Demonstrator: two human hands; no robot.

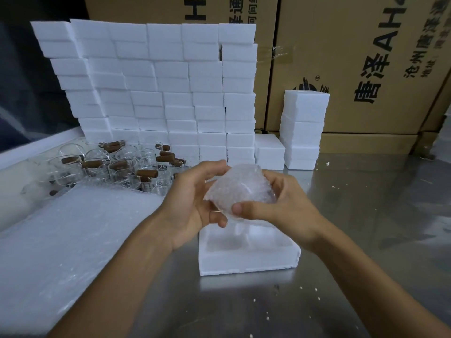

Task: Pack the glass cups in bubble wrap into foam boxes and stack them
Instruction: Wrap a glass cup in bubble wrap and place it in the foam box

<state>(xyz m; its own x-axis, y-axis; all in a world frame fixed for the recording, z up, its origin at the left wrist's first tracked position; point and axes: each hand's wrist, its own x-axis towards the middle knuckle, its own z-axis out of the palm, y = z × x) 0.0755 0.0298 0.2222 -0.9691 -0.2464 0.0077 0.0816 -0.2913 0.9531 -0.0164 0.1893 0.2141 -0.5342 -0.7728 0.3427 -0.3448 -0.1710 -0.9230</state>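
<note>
A glass cup wrapped in bubble wrap [240, 190] is held in the air between both hands. My left hand [192, 198] grips its left side, fingers curled over the top and underneath. My right hand [278, 203] grips the right side, thumb pressed across the front. Directly below them an open foam box half [246, 259] lies on the steel table, its moulded hollow facing up and partly hidden by my hands. Several bare glass cups with brown wooden handles [117, 164] stand at the back left.
A pile of bubble wrap sheets [73, 240] covers the table's left side. A tall wall of stacked foam boxes [158, 93] stands behind, with two shorter stacks [302, 132] to its right. Cardboard cartons [366, 64] line the back. Foam crumbs dot the steel table [366, 215].
</note>
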